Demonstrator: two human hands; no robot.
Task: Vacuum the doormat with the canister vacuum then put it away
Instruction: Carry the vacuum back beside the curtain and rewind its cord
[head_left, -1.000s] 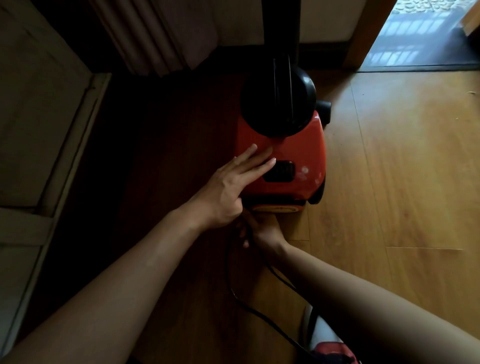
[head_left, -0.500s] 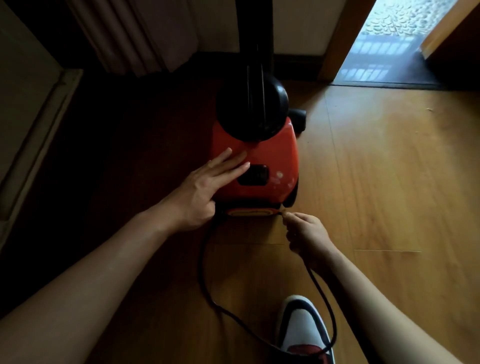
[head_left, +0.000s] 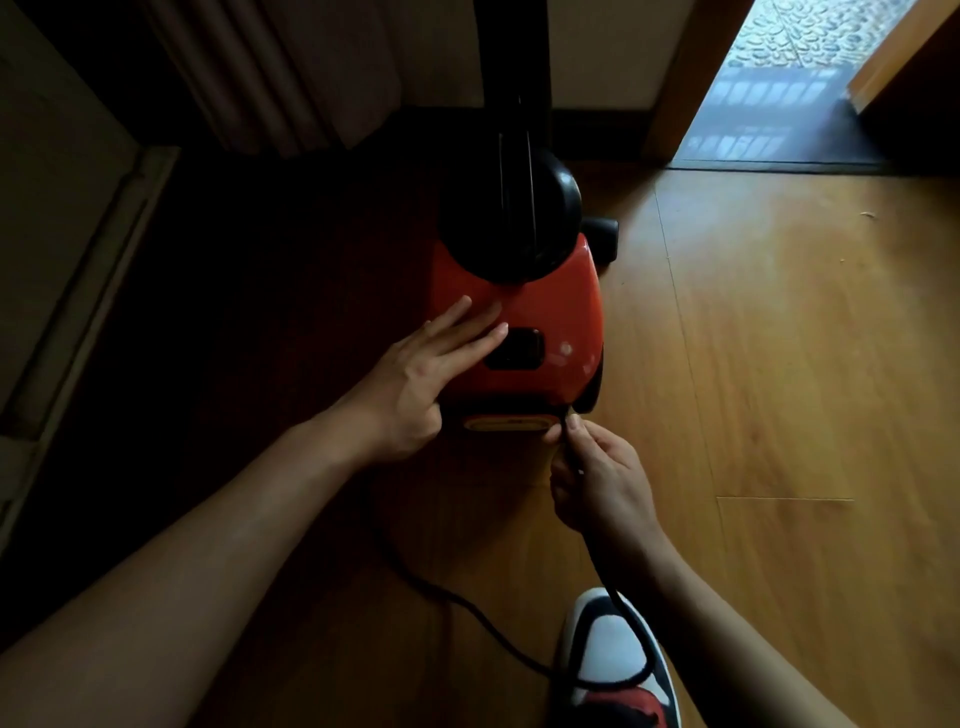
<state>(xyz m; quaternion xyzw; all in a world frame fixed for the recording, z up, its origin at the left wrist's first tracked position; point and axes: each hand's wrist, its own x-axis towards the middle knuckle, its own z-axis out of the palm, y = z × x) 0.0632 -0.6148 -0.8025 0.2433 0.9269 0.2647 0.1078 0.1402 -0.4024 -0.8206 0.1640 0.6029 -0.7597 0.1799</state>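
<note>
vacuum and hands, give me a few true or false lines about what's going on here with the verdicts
1. The left hand lies flat on the red vacuum. True.
2. The right hand is empty. False: it pinches the black cord at the vacuum's rear.
3. The cord crosses a shoe. True.
4. The vacuum stands on carpet. False: it stands on the wooden floor.
</note>
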